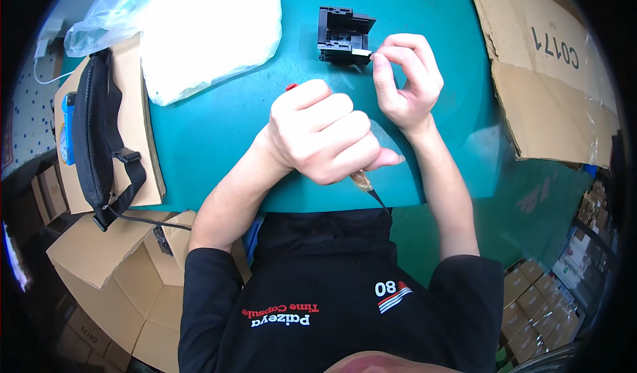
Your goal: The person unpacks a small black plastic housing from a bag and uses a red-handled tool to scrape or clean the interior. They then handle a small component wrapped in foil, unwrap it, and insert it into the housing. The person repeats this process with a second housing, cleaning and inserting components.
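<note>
My left hand (322, 134) is closed in a fist around a slim hand tool. A tan, wrapped-looking section of the tool (361, 181) comes out below the fist and tapers to a thin dark point, directed toward my body. A small red end shows above the knuckles; the fist hides the rest. Farther off on the green table lies a black plastic housing (344, 35), a boxy part with an open middle and a raised flap. My right hand (409, 84) pinches its near right corner with thumb and forefinger, beside a pale strip.
A large white bag (212, 35) lies at the far left of the green table (199, 154). Left of it, a black strap pouch (96, 127) rests on cardboard. A cardboard box (551, 74) borders the right side. An open carton (139, 273) stands below the table's left edge.
</note>
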The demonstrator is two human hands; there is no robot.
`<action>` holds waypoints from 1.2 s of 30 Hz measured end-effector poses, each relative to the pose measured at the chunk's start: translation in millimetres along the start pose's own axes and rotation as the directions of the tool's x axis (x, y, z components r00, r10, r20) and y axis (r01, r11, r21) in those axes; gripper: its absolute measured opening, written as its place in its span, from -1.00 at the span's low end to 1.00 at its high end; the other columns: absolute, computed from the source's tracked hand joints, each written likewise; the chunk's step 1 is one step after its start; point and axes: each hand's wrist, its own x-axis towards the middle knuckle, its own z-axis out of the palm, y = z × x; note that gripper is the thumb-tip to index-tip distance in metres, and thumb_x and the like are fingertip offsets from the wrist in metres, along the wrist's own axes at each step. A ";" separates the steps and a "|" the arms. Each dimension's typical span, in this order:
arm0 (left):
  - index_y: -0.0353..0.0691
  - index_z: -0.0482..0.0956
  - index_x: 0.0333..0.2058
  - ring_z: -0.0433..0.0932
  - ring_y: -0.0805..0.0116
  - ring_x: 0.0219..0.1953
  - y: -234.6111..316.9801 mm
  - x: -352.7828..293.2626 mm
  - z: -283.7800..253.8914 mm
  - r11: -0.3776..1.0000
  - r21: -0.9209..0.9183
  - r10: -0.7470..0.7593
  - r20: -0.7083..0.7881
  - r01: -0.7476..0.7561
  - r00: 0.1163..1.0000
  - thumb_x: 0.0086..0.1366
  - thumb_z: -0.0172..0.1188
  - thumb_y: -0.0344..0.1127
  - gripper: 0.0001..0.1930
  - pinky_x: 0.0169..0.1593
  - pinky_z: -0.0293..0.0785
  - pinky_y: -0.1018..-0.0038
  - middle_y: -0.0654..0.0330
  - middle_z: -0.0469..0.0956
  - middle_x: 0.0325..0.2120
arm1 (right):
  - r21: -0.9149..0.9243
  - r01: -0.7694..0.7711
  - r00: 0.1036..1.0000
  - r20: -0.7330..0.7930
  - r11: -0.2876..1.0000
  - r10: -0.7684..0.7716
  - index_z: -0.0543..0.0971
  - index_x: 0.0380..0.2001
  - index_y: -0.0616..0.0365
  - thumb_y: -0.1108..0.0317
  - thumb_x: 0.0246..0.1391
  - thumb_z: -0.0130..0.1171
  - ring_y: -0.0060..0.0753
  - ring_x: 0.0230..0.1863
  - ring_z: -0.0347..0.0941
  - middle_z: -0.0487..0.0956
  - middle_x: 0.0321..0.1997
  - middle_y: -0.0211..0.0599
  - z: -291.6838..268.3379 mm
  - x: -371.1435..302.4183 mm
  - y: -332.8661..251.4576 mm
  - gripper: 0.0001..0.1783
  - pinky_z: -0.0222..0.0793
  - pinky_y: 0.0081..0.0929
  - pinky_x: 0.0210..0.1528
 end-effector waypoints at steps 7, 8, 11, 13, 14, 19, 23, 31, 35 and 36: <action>-0.18 0.52 -0.55 0.31 0.35 -0.59 -2.4 -2.3 16.7 0.997 0.015 -0.076 0.038 0.075 0.996 0.23 0.30 0.07 -0.57 -0.51 0.22 0.46 0.30 0.30 -0.66 | -0.018 -0.008 1.000 -0.019 1.000 0.007 0.63 -0.45 0.22 0.57 -0.10 0.34 -0.28 -0.34 0.51 0.59 -0.37 -0.23 -0.6 0.6 4.6 -0.90 0.43 -0.44 -0.31; -0.19 0.53 -0.55 0.33 0.34 -0.58 -2.2 -2.8 16.4 0.997 0.010 -0.082 0.054 0.082 0.995 0.22 0.31 0.06 -0.58 -0.51 0.22 0.47 0.30 0.34 -0.65 | -0.021 -0.014 1.000 -0.018 1.000 0.014 0.63 -0.45 0.22 0.57 -0.10 0.34 -0.28 -0.33 0.52 0.59 -0.37 -0.23 -0.5 0.4 5.2 -0.90 0.43 -0.44 -0.31; -0.20 0.56 -0.51 0.37 0.32 -0.55 0.3 -3.0 18.6 0.995 0.005 -0.102 0.089 0.102 0.991 0.22 0.31 0.04 -0.60 -0.48 0.27 0.45 0.28 0.37 -0.62 | 0.001 -0.011 1.000 -0.021 1.000 0.011 0.63 -0.45 0.22 0.57 -0.11 0.35 -0.28 -0.33 0.52 0.59 -0.37 -0.22 0.1 0.3 6.3 -0.89 0.44 -0.43 -0.31; -0.22 0.59 -0.46 0.44 0.28 -0.46 1.2 -1.6 21.6 0.991 -0.013 -0.129 0.105 0.131 0.986 0.22 0.31 0.02 -0.63 -0.39 0.37 0.40 0.24 0.44 -0.54 | 0.008 -0.021 1.000 -0.015 1.000 0.021 0.63 -0.44 0.22 0.57 -0.11 0.35 -0.27 -0.32 0.53 0.59 -0.36 -0.22 -0.2 0.1 6.2 -0.89 0.45 -0.42 -0.30; -0.22 0.61 -0.43 0.48 0.26 -0.42 1.6 -0.9 23.0 0.989 -0.022 -0.143 0.113 0.146 0.983 0.21 0.31 0.02 -0.63 -0.34 0.42 0.38 0.23 0.47 -0.50 | 0.012 -0.026 1.000 -0.011 1.000 0.026 0.63 -0.44 0.23 0.57 -0.12 0.36 -0.27 -0.32 0.53 0.59 -0.36 -0.22 -0.2 0.0 6.2 -0.88 0.46 -0.42 -0.30; -0.25 0.64 -0.25 0.54 0.12 -0.06 7.4 -2.3 28.8 0.973 0.051 -0.230 0.209 0.225 0.950 0.18 0.33 -0.07 -0.66 0.05 0.47 0.18 0.12 0.56 -0.19 | -0.014 -0.062 0.997 -0.051 0.998 0.061 0.63 -0.43 0.24 0.58 -0.08 0.35 -0.27 -0.31 0.55 0.60 -0.36 -0.20 0.9 -0.8 12.0 -0.90 0.49 -0.40 -0.28; -0.25 0.63 -0.12 0.47 0.03 0.18 12.0 -5.7 35.3 0.941 0.183 -0.322 0.224 0.284 0.920 0.19 0.32 -0.22 -0.68 0.26 0.40 0.11 0.05 0.54 0.01 | 0.070 -0.140 0.985 -0.094 0.988 0.146 0.62 -0.41 0.28 0.56 0.08 0.26 -0.34 -0.31 0.55 0.61 -0.37 -0.20 0.6 0.9 22.4 -0.99 0.48 -0.46 -0.25; -0.23 0.36 0.34 0.21 -0.02 0.44 15.8 -4.2 34.0 0.872 0.418 -0.427 0.394 0.255 0.814 0.17 0.18 -0.12 -0.26 0.47 0.06 0.07 -0.04 0.25 0.39 | 0.423 -0.301 0.941 -0.016 0.855 0.339 0.63 -0.27 0.35 0.45 0.32 0.09 -0.54 -0.26 0.49 0.61 -0.20 -0.28 -6.0 1.0 26.2 -0.81 0.43 -0.58 -0.18; -0.24 0.35 0.35 0.18 0.00 0.46 16.5 -4.5 33.2 0.879 0.362 -0.441 0.372 0.310 0.817 0.21 0.14 -0.19 -0.29 0.48 0.04 0.09 -0.03 0.21 0.42 | 0.511 -0.333 0.940 0.110 0.792 0.324 0.63 -0.18 0.38 0.41 0.32 0.08 -0.57 -0.25 0.49 0.62 -0.19 -0.26 -8.2 -0.5 20.4 -0.76 0.44 -0.59 -0.17; -0.25 0.34 0.35 0.17 0.00 0.47 16.3 -5.5 34.2 0.881 0.364 -0.435 0.373 0.302 0.820 0.22 0.12 -0.21 -0.31 0.49 0.03 0.09 -0.03 0.20 0.42 | 0.523 -0.334 0.941 0.140 0.784 0.308 0.63 -0.15 0.40 0.38 0.33 0.08 -0.58 -0.24 0.49 0.62 -0.19 -0.25 -9.1 -2.2 20.4 -0.74 0.45 -0.59 -0.17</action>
